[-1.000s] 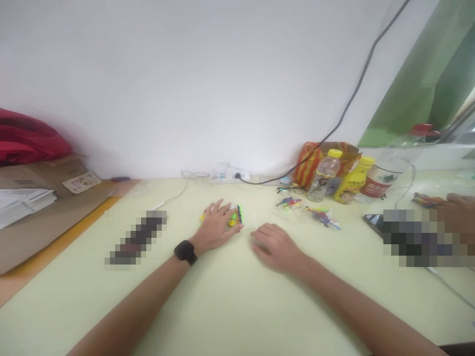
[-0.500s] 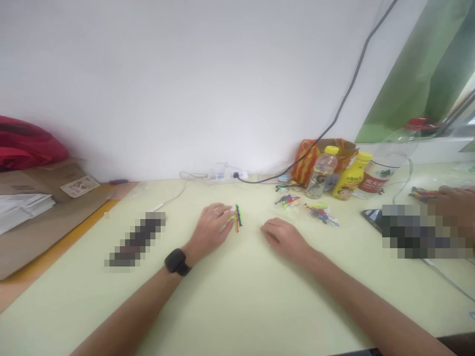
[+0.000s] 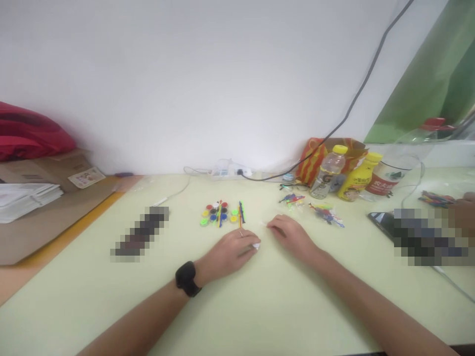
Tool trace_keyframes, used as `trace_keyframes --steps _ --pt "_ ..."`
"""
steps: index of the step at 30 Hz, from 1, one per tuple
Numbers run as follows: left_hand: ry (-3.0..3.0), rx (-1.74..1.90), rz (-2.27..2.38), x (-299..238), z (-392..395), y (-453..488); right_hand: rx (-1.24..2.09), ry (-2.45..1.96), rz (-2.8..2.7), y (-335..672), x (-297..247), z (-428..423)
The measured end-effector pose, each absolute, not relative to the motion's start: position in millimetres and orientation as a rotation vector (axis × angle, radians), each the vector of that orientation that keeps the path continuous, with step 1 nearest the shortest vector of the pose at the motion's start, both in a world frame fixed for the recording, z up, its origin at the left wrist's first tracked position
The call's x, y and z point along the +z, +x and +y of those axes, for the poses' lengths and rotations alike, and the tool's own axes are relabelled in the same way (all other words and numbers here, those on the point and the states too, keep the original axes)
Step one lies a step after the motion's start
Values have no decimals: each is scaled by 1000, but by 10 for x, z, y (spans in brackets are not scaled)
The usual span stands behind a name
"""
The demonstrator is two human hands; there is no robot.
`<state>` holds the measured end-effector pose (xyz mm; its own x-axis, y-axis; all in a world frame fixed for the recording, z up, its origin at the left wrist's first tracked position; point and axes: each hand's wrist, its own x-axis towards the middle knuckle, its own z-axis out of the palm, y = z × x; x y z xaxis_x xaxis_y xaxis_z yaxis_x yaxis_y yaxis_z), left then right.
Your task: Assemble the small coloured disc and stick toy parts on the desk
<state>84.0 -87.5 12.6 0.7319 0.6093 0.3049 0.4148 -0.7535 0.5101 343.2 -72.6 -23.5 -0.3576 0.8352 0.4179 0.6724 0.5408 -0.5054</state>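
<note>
Pinching a white disc (image 3: 256, 245) lower-centre, the left hand (image 3: 228, 251) has uncovered discs (image 3: 213, 217).
One's singled out; right hand (image 3: 294, 238): grip can't be told.

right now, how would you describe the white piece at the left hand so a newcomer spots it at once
On the pale green table, find the left hand, the one with a black watch at its wrist. The small white piece peeks out of its grasp, on the side facing the right hand. Mostly coloured round pieces lie grouped beyond; this one is held apart.

Free tabletop (image 3: 252, 311) between forearms (image 3: 148, 311), 3 bottles (image 3: 357, 182) blocking back right, discs (image 3: 213, 217) ahead
</note>
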Motion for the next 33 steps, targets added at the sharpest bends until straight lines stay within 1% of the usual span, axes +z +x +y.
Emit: trace_keyframes --steps 13,17,25,30,33 --pt "2121 807 822 119 -808 832 435 -1101 -2015 3350 -49 -869" --pt "1917 796 860 102 -789 827 489 -1083 -1977 3302 -43 -897" --pt "1659 762 884 117 -793 848 648 -1119 -1833 3221 26 -948" --pt "1588 812 844 100 -784 847 838 -1059 -1776 3147 103 -1022" --pt "1569 800 808 82 -800 854 887 -1009 -1811 3103 154 -1082"
